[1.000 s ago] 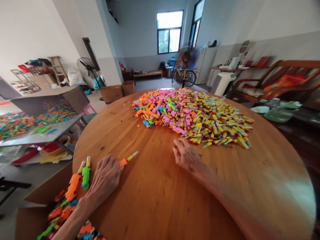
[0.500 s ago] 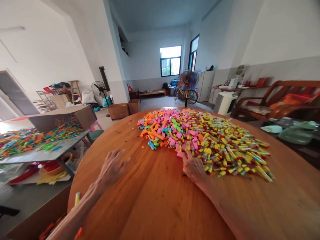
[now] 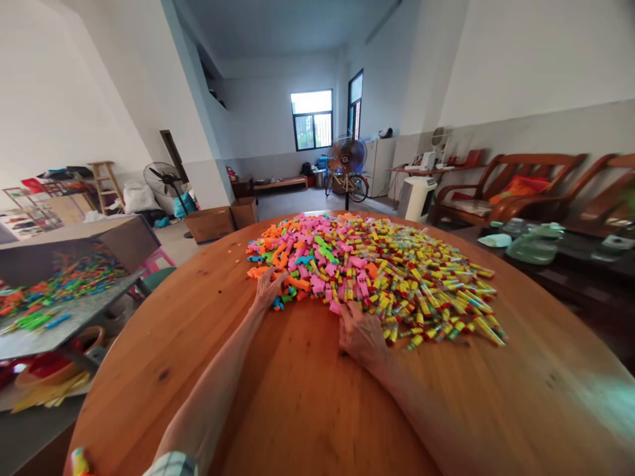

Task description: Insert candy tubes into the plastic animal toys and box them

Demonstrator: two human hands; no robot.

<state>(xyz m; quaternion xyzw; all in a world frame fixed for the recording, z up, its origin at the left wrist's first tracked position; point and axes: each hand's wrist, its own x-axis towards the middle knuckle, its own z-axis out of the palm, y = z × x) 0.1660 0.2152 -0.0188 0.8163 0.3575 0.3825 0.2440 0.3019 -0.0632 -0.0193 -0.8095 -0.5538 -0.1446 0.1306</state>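
Note:
A heaped pile of small plastic pieces lies on the round wooden table. Pink, orange, green and blue pieces make up its left part, yellow-and-red tube-like sticks its right. At the pile's left front edge, my left hand reaches over an orange plastic piece, fingers apart and touching the pieces there; a firm hold does not show. My right hand rests at the front middle with fingers curled. A pink plastic piece shows at its thumb and fingertip; the palm side is hidden.
A grey side table on the left carries a tipped cardboard box and more coloured pieces. One yellow stick lies at the near left table edge. Beyond stand a fan and a wooden bench; bottles are at right.
My left hand has moved forward and right from bare tabletop to the orange pieces. My right hand stays by the pink piece. The view has turned a little to the right.

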